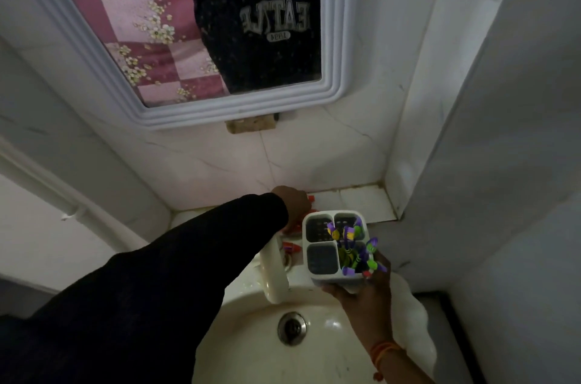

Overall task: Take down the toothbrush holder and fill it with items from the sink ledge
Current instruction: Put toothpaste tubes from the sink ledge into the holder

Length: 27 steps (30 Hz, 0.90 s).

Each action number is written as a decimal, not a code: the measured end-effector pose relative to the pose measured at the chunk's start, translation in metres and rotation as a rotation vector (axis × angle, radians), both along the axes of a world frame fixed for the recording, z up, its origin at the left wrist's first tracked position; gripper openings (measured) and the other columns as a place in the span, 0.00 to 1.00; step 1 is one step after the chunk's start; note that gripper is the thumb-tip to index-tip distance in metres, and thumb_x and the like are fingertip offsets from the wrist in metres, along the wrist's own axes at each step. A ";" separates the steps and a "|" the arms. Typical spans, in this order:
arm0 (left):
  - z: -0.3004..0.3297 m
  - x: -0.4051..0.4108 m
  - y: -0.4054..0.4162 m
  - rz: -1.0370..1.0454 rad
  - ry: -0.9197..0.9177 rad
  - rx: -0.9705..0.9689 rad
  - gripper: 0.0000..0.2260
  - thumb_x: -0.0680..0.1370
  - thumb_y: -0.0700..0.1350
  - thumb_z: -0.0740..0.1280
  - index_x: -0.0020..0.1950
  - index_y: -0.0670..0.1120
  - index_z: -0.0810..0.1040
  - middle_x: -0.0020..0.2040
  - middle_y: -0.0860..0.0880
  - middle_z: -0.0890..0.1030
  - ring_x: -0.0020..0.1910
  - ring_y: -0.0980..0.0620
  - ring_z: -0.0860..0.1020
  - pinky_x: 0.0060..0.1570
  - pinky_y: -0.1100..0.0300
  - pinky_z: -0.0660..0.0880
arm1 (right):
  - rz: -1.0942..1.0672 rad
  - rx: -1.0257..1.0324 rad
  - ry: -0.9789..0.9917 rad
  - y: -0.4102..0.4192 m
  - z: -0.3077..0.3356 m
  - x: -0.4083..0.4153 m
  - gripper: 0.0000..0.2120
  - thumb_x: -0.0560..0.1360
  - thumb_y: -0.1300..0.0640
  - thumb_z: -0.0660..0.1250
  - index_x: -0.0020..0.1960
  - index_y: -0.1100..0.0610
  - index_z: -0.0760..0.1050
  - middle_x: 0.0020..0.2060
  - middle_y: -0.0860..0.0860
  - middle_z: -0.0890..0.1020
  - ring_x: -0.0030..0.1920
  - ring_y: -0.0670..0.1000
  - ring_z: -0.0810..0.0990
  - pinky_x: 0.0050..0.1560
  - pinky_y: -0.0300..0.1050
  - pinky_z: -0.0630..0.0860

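**Holder down, left hand at the back ledge**

Right hand (361, 292) cupped the toothbrush holder (334, 245) from below, fingers wrapped on its base, over the sink's (251, 352) back rim. One of four compartments, front right, held toothbrushes (355, 255); the other three looked empty. Left hand (292, 203) reached to the ledge (361, 201) just behind and left of the holder, on red-capped items (292, 247); finger state could not be told. Left hand nearer them.

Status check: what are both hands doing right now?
Right hand holds toothbrush holder over sink. Left hand on red-capped items at ledge. Tap close by.
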<state>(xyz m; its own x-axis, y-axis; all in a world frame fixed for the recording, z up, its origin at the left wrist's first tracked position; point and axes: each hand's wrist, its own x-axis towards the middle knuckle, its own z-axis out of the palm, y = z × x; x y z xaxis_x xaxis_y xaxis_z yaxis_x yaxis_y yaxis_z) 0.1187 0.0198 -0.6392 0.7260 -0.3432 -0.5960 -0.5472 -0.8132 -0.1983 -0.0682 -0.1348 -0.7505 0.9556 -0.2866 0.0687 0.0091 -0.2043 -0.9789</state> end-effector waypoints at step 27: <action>0.079 -0.038 -0.034 0.684 0.166 -1.291 0.16 0.72 0.46 0.80 0.52 0.39 0.81 0.45 0.43 0.86 0.42 0.49 0.86 0.42 0.61 0.83 | 0.018 0.536 0.283 -0.012 0.032 0.008 0.17 0.82 0.64 0.65 0.69 0.53 0.74 0.51 0.53 0.87 0.49 0.58 0.88 0.39 0.56 0.86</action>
<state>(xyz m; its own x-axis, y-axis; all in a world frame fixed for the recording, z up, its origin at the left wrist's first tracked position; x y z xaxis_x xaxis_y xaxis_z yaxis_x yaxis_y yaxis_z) 0.0804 -0.0143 -0.5600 0.9176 -0.3164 -0.2407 0.0649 -0.4781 0.8759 -0.0601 -0.1464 -0.7183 0.9208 -0.1948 -0.3380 -0.2674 0.3155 -0.9104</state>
